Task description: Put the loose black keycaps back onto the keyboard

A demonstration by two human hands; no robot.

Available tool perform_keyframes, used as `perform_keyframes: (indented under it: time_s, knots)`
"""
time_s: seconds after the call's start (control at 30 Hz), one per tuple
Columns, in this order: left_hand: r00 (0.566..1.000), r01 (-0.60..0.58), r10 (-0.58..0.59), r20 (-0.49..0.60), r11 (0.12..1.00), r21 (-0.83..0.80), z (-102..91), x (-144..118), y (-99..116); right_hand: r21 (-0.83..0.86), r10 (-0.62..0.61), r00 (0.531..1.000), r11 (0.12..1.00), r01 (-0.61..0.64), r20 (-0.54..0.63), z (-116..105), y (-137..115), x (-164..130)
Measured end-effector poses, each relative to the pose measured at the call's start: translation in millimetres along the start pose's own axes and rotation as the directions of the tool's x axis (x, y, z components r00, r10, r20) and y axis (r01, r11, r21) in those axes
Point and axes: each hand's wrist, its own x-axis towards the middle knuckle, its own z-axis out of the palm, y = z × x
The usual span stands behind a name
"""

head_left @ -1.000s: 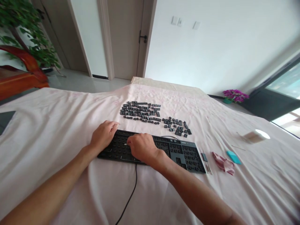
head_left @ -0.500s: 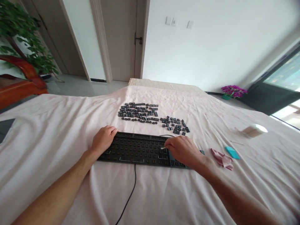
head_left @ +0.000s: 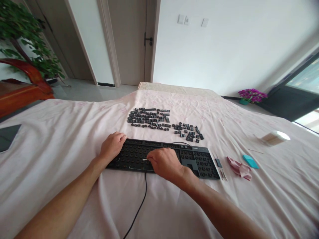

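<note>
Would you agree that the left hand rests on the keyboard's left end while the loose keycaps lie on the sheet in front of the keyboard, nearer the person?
Not quite: in the head view the keycaps lie beyond the keyboard, farther from the person. The left hand does rest on its left end.

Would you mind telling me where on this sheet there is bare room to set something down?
The widest bare patch is the sheet left of the keyboard, out to the dark flat object. Also free: the near strip either side of the cable. Crowded: behind the keyboard, where loose keycaps lie, and right of it, by the pink cloth and teal block.
</note>
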Motion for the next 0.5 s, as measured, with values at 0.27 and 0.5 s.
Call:
perform_keyframes:
  time_s: [0.27, 0.5]
  knots:
    - [1.000, 0.014, -0.014, 0.011, 0.999, 0.032, -1.4, -0.4, 1.8, -0.229, 0.233, 0.971, 0.949, -0.217, 0.046, -27.3, 56.0, -51.0]
    - [1.000, 0.018, -0.019, 0.018, 0.999, 0.029, -5.5, -2.6, 4.9, 0.053, 0.055, 0.998, 0.997, -0.053, -0.037, -12.3, 5.8, -38.7]
